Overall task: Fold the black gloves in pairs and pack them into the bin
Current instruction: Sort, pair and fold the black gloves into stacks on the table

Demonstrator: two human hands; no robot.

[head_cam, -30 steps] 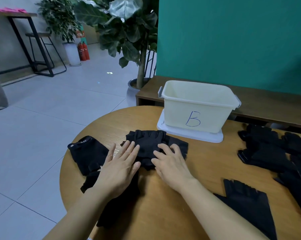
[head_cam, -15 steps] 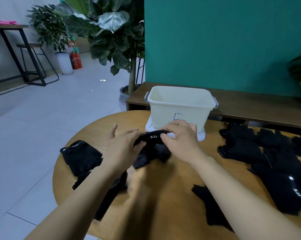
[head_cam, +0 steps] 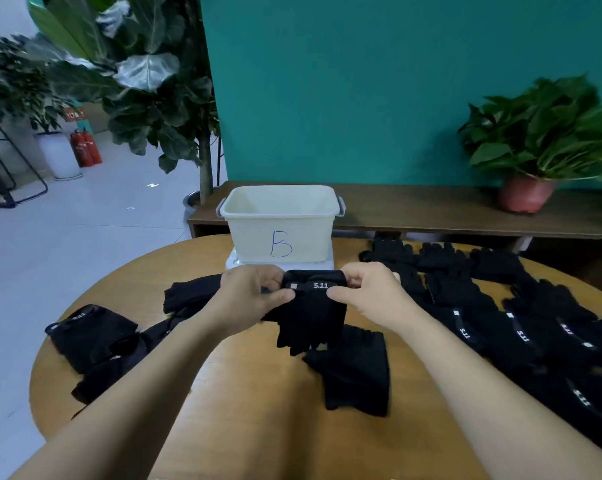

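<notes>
Black knit, gripped at the cuff: the left hand (head_cam: 254,296) and right hand (head_cam: 368,296) each pinch one end of the band marked 5.11, thumbs in front and fingers curled behind. The gloves (head_cam: 313,317) hang fingers-down at the middle of the frame, over the table (head_cam: 251,393). Held taut like that, I'd say, the cuffs line up and the pair stays together for a fold or for the lift into the bin (head_cam: 278,230), which stands open just beyond the knuckles, a B on its front. I can't see its floor. Another glove (head_cam: 358,372) lies flat just below the hanging one. A bundle (head_cam: 91,334) sits at the left edge, and the pile (head_cam: 500,306) sprawls along the right — within the right hand's reach, plainly the stock to pair.
</notes>
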